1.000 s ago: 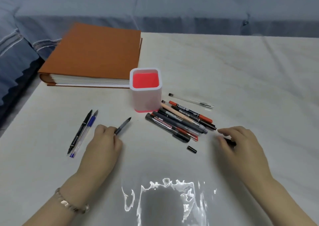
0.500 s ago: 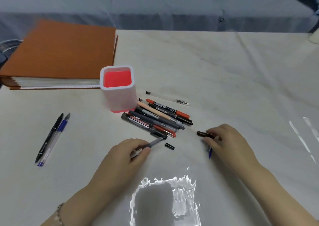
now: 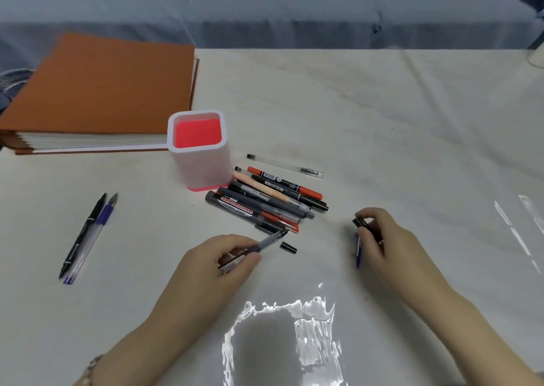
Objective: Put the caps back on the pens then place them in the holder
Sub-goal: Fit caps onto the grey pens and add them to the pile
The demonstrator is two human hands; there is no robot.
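My left hand (image 3: pixel 216 263) grips an uncapped grey pen (image 3: pixel 265 243), its tip pointing up and right toward the pile. A small black cap (image 3: pixel 288 247) lies loose on the table just right of that tip. My right hand (image 3: pixel 379 238) pinches another black cap (image 3: pixel 359 223) between thumb and fingers, and a blue cap (image 3: pixel 357 251) sticks out under the palm. The pink-and-white holder (image 3: pixel 200 167) stands upright with nothing in it. A pile of pens and markers (image 3: pixel 270 200) lies against its right side. Two more pens, one black (image 3: pixel 84 234) and one blue (image 3: pixel 95 232), lie at the left.
A thick orange album (image 3: pixel 100 91) lies at the table's back left, just behind the holder. A clear pen (image 3: pixel 284 166) lies apart above the pile. A blue sofa (image 3: pixel 279 8) runs along the far edge. A glare patch (image 3: pixel 282 341) shines near the front edge.
My left hand carried the grey pen from the left side to the centre, beside the loose cap. My right hand lifted a black cap off the table. The camera view shifted right.
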